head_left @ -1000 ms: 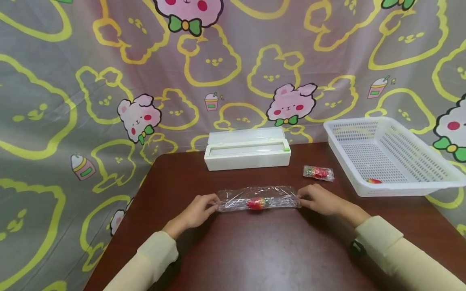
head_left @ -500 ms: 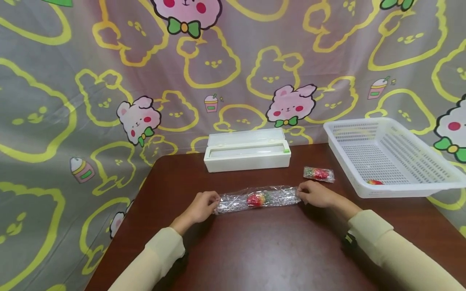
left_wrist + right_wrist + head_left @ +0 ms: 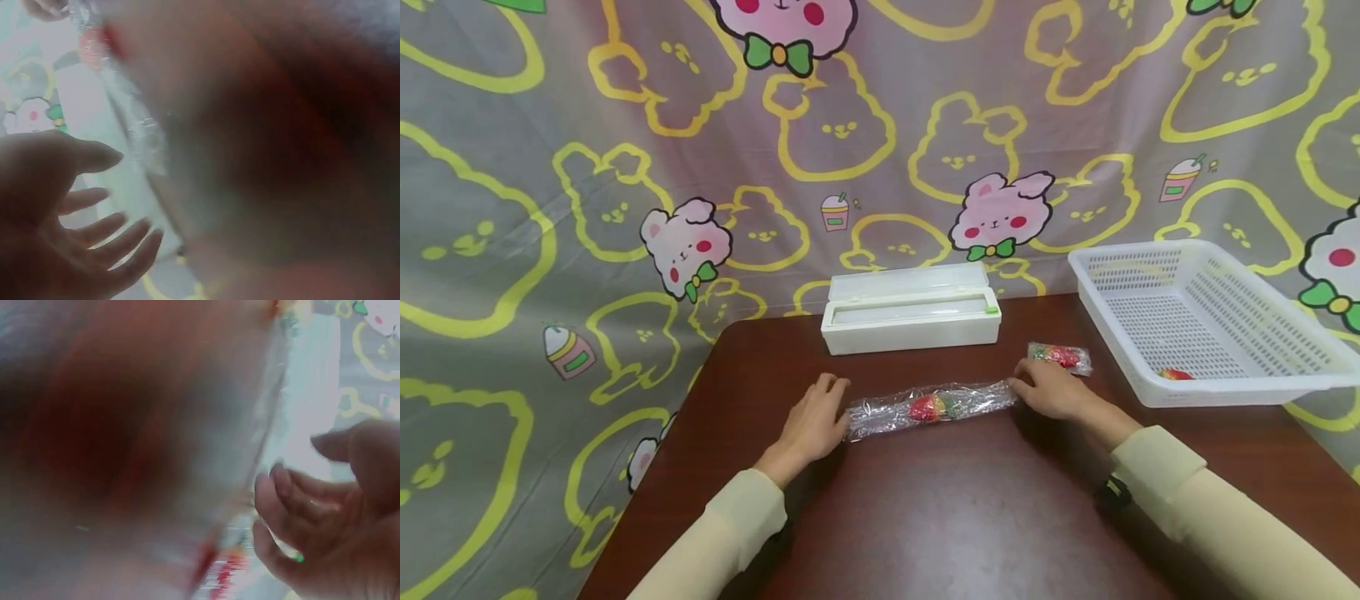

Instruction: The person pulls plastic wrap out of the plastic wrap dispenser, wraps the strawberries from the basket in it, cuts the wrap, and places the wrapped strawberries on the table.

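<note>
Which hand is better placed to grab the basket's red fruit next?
Probably the right hand: it's nearer the basket and red fruit; the left hand is at the far end of film.

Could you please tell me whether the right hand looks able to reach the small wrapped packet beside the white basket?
Probably yes: the right hand is just in front of the small wrapped packet, nothing visible stands between them, and the hand appears relaxed, gripping nothing.

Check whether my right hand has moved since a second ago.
Yes. In the head view, your right hand has shifted slightly up the picture, closer to the level of the white box, which looks unmoved.
</note>
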### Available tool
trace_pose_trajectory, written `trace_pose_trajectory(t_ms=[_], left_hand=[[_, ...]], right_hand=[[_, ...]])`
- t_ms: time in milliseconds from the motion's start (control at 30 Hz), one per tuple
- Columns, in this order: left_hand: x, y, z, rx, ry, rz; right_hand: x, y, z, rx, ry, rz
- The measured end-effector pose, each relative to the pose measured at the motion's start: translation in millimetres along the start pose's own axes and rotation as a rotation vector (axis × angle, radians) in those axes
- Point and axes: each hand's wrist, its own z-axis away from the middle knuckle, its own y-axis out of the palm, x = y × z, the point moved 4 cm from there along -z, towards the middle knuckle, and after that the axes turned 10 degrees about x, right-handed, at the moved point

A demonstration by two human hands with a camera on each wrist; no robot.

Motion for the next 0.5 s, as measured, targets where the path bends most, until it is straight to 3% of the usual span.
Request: trace_pose_trajectory(t_ms=[67,167,233,300,400,500], left_hand=[[-10.2,-6.3,-2.0,-0.028,0.047,-0.054],[-31.4,-11.5,-9.9,-0.004,0.159,-0.022],[-45.0,-9.3,-17.1,0.058,0.21,0.027],[-54.6,-2.0,-23.7,0.135,0.223,0.071],[-57.9,14.9,-28.1,0.246,0.184,0.056],[-50.3,28.9,-24.5,0.313,0.127,0.021]], right_hand=[[13,-8,2.2,-0.1,-0.046,0.111],[39,-10,0.7,-0.174,-0.163,0.183],[56,-2,-4.8,-0.136,-0.234,0.164],[67,11,-11.3,-0.054,-0.262,0.118],[70,32,-18.8,0.076,-0.241,0.062],[58,44,-19.9,0.142,-0.221,0.033]])
